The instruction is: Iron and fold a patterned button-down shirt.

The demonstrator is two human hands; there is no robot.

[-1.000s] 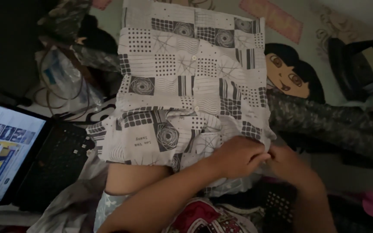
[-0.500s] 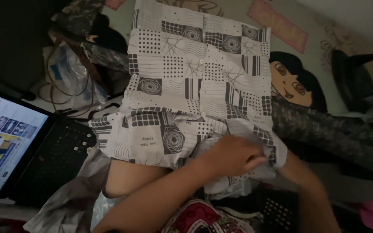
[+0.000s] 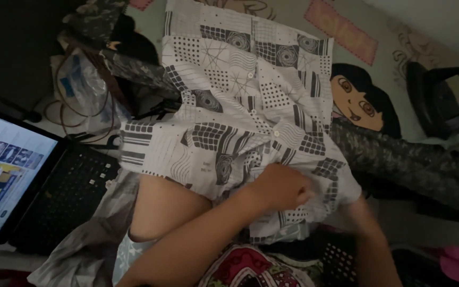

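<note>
— Since a second ago the shirt has slid left across the bed; the right hand has gone under the hem.

— Grips?

— Left hand bunches the hem; right, can't tell. Tugging could wrinkle it.

At frame centre, the left hand presses a patterned shirt; a laptop glows lower left.
</note>
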